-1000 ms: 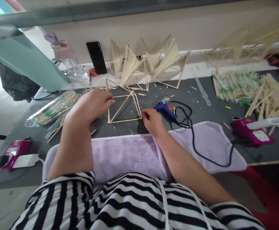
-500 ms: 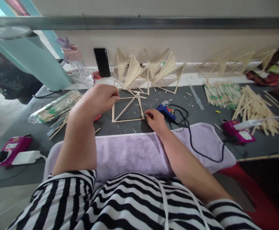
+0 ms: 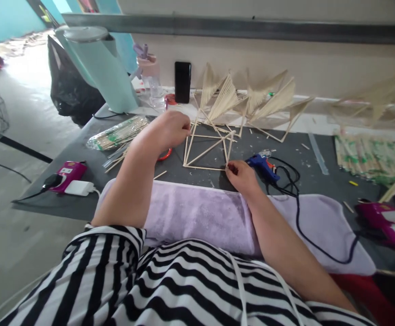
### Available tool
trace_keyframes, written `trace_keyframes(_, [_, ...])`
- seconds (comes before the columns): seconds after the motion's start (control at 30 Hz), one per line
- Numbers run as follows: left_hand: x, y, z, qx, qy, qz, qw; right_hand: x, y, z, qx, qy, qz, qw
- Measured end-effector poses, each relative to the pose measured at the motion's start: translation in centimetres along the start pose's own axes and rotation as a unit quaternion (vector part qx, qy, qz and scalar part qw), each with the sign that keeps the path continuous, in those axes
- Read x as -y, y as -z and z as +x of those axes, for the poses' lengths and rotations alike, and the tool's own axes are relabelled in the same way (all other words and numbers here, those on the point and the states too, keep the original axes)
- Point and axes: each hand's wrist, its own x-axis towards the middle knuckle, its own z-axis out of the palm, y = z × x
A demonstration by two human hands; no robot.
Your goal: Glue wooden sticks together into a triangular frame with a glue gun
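Note:
A frame of thin wooden sticks (image 3: 206, 168) lies on the grey table, with slanting sticks meeting at a raised point at its right. My left hand (image 3: 173, 129) is over the frame's left side, fingers pinched on a thin wooden stick (image 3: 193, 131) that slants up from the near left corner. At the near right corner my right hand (image 3: 242, 175) has thumb and fingers closed on the frame. Just right of it lies a blue glue gun (image 3: 263, 166) with its black cord. An orange-handled tool (image 3: 165, 155) is partly hidden behind my left wrist.
Finished-looking stick structures (image 3: 252, 102) stand along the wall beside a black phone (image 3: 183, 82). Bagged sticks (image 3: 116, 133) lie left, more packs (image 3: 367, 156) right. A teal jug (image 3: 98, 68), clear bottle (image 3: 153, 86), purple power strip (image 3: 71, 174) and lilac cloth (image 3: 197, 213) surround the work.
The view has turned left, so the scene sits farther right. A slanting stick now shows at my left fingertips. My right hand has closed in on the frame's near right corner.

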Motion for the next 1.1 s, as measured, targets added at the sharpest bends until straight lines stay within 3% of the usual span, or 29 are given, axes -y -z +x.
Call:
trace_keyframes(0.23, [1.9,-4.7,-0.8,0.155,0.025,0.037,0.987,-0.9,-0.5,-0.1,0.001,0.006,-0.001,1.000])
trace_keyframes(0.43, [1.5,-7.9,-1.2,0.181,0.029,-0.007,0.983,-0.8,-0.4,-0.2,-0.009,0.005,0.013,1.000])
trace_keyframes(0.73, [3.4,-9.0,-0.6,0.200,0.024,-0.025,0.979,-0.5,0.0,-0.1,0.006,0.010,0.017,1.000])
trace_keyframes(1.1, [3.8,-9.7,-0.3,0.207,0.007,-0.034,0.978,-0.2,0.3,-0.3,0.013,-0.005,0.029,0.999])
